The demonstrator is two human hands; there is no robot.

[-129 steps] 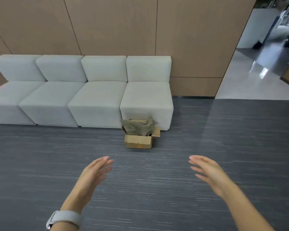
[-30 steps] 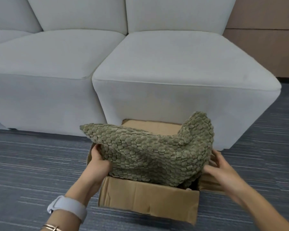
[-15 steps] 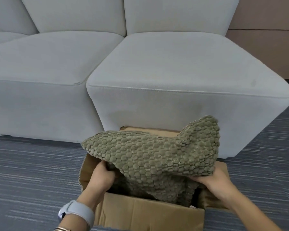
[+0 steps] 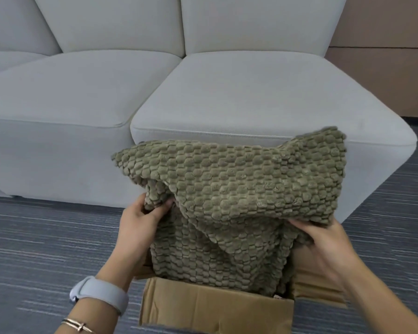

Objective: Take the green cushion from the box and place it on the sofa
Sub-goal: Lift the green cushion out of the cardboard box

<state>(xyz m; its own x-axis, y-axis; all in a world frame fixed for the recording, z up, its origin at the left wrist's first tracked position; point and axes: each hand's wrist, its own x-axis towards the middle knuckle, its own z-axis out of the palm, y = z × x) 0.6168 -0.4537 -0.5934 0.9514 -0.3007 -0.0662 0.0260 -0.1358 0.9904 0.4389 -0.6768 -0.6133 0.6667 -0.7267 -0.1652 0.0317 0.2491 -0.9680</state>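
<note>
Change: we are lifting the green cushion (image 4: 239,189) higher than half a second ago; its top edge is now rising in front of the seat edge of the sofa (image 4: 239,92), while before it was lying lower over the box (image 4: 215,307).
Meaning for the task: we are judging that the taking-out step is half done, because the lower part of the cushion is still hanging inside the box; the placing on the sofa is not yet begun.
Left hand: our left hand (image 4: 140,220) is closing on a fold at the left side of the cushion, fingers pinching the fabric.
Right hand: our right hand (image 4: 323,242) is holding the cushion under its lower right edge, fingers tucked below the fabric, so it is clamped on the cushion too.
Cushion place: it is hanging between our two hands, above and partly in the box, just in front of the right sofa seat.
Box place: it is standing on the carpet floor (image 4: 46,249), near the sofa front.
Count: one green cushion, one cardboard box, two hands; we are seeing two sofa seats fully and a piece of a third at the left border.
Wrist things: one pale watch (image 4: 99,294) and thin bracelets (image 4: 77,325) on the left wrist.
</note>
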